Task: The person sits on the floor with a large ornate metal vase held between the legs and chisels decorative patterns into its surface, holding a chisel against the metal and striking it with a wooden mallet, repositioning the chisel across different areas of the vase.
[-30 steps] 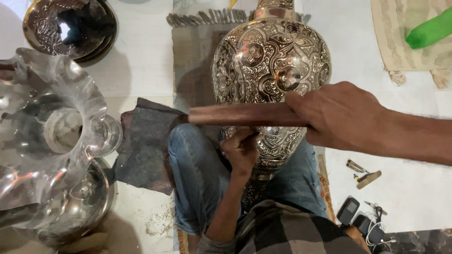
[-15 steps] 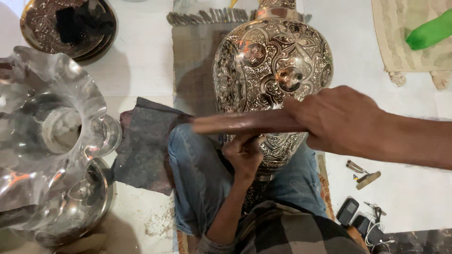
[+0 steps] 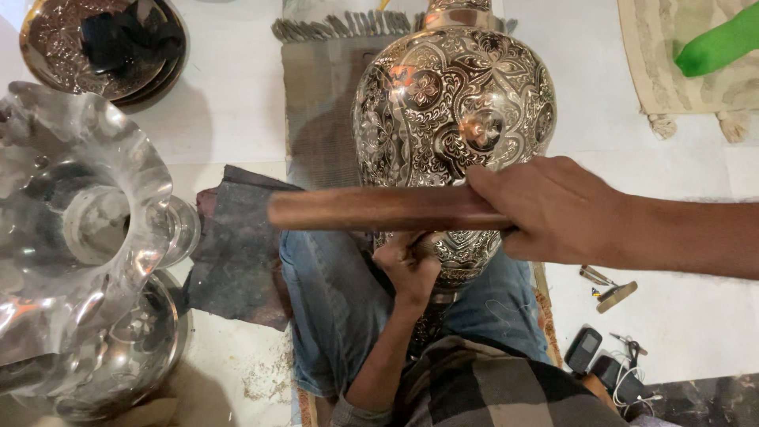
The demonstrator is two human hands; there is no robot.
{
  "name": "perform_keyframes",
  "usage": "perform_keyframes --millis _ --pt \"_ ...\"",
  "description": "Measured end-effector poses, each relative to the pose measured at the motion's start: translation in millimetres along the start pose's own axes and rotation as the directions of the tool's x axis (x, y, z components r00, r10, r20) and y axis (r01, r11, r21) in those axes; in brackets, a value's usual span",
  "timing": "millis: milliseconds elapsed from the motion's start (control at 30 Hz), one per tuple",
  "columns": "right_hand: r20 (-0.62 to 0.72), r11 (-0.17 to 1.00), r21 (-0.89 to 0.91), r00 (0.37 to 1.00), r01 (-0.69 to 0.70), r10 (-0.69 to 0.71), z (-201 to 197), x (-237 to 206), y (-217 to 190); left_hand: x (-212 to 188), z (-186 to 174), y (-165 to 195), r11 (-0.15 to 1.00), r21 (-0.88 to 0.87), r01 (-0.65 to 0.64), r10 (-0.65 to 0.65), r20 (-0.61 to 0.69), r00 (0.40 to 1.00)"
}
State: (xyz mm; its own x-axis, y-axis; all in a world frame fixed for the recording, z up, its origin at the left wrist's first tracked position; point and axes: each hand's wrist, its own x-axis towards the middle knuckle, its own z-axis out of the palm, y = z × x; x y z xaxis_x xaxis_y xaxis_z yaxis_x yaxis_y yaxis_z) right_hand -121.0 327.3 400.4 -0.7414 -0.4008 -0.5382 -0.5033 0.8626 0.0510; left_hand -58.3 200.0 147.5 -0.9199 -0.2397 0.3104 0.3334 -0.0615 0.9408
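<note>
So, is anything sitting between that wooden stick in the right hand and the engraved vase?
Nothing visible does. The right hand holds the wooden stick level across the front of the engraved vase. Beneath the stick, the left hand rests against the vase's lower part, with no other thing between stick and metal.

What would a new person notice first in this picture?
First, the large engraved metal vase, lying over the person's lap in the middle. Across it, the right hand holds a brown wooden stick level, while the left hand rests at the vase's lower part. At the left stands a shiny silver vessel with a wavy rim.
</note>
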Motion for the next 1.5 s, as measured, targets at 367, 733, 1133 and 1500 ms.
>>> perform_keyframes --millis 367,733,1133,1500 --pt "0.041 0.998 0.056 0.999 -0.030 0.028 -4.9 7.7 -5.4 -3.1 -2.6 1.0 0.998 0.047 0.030 -0.031 0.025 0.999" --pt "0.241 0.995 0.015 0.966 -0.099 0.092 16.5 11.0 7.2 -11.7 0.5 -5.1 0.994 -0.094 0.048 -0.047 0.014 0.999" --pt "0.167 0.991 -0.134 0.985 -0.017 0.040 19.3 4.3 5.8 -18.6 1.2 -9.6 0.998 -0.017 0.055 -0.055 -0.006 0.998" --pt "0.071 0.994 -0.089 0.996 0.063 -0.057 18.0 2.7 8.2 -26.6 4.3 -17.2 0.998 0.059 -0.025 0.029 -0.070 0.997"
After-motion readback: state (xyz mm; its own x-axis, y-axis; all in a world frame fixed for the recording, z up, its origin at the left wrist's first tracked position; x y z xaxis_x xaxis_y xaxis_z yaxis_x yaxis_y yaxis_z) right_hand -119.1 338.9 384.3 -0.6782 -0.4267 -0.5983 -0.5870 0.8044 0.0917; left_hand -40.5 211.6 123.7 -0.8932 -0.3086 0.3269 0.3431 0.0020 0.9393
